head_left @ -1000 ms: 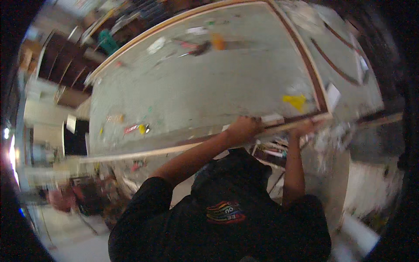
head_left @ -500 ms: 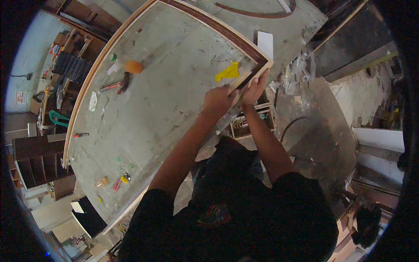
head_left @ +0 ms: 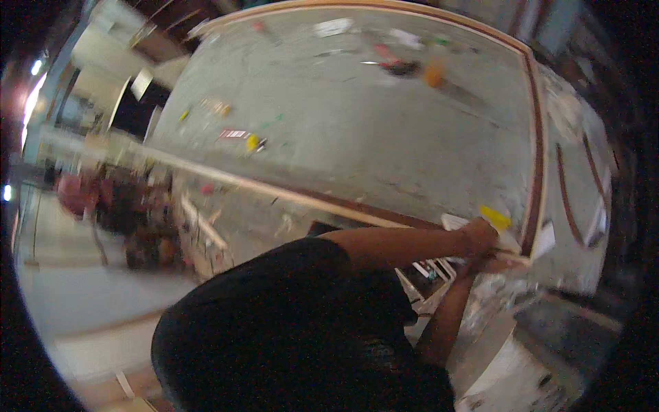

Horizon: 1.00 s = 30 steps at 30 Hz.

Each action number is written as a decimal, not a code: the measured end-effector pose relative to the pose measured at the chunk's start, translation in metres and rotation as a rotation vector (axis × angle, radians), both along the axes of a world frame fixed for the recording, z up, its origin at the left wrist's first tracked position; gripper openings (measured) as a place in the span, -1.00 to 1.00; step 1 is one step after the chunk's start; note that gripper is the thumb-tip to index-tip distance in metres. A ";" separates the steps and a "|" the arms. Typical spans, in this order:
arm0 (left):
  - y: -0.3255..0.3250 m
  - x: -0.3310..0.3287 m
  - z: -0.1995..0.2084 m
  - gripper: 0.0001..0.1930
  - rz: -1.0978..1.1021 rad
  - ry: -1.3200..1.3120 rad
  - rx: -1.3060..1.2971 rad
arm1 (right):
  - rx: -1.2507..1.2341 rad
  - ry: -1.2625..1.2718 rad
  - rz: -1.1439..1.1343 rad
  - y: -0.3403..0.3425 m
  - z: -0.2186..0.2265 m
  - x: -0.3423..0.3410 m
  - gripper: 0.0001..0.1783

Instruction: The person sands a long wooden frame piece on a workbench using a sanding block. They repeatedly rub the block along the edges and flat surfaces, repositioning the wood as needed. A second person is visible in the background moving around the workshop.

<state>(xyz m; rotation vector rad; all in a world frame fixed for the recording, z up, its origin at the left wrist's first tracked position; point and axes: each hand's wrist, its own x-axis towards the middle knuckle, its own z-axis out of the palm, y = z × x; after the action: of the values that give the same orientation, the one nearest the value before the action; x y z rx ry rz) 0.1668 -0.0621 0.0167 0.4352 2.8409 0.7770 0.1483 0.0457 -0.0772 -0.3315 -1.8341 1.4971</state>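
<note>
Apparently working the wooden frame [head_left: 539, 137] beneath the left hand [head_left: 480, 236], curled there (around what, too blurred to say), with right hand [head_left: 503, 264] just below, likewise unclear in grip. Probably calls next for steadying the frame's corner, just rightward of both.

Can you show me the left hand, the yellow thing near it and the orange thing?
Left hand [head_left: 478, 237]: head view, on its back.
Yellow thing [head_left: 495, 218]: head view, middle of its visible part.
Orange thing [head_left: 434, 74]: head view, its blurred middle.
</note>
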 end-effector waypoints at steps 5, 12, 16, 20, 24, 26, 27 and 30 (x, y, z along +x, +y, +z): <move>-0.041 0.043 -0.007 -0.48 0.099 0.068 0.101 | -0.063 -0.022 -0.017 0.003 0.016 -0.004 -0.17; -0.102 0.082 -0.019 -0.14 0.020 0.058 0.284 | -0.228 -0.139 0.154 -0.008 0.065 0.011 -0.15; -0.090 0.078 -0.035 -0.11 0.035 0.299 0.255 | -0.304 -0.235 0.306 -0.003 0.076 0.006 -0.14; -0.082 0.079 -0.040 -0.12 0.011 0.158 0.229 | -0.245 -0.182 0.132 0.018 0.051 -0.008 -0.15; -0.079 0.096 -0.028 -0.20 0.029 0.206 0.401 | -0.152 -0.173 0.188 0.043 0.012 -0.011 -0.03; -0.088 0.102 -0.025 -0.32 -0.030 0.149 0.337 | 0.578 0.166 -0.097 0.049 0.002 -0.007 0.09; -0.090 0.104 -0.024 -0.32 0.018 0.011 0.487 | 0.881 0.362 -0.183 0.054 0.005 -0.005 0.16; -0.096 0.106 -0.022 -0.25 0.030 0.034 0.443 | 0.901 0.204 0.185 0.048 0.028 0.004 -0.23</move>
<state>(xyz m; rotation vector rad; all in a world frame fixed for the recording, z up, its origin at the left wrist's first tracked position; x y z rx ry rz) 0.2732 -0.1577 -0.0053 0.4637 2.6980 1.4243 0.1527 0.0942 -0.0496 0.4174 -2.1851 0.6436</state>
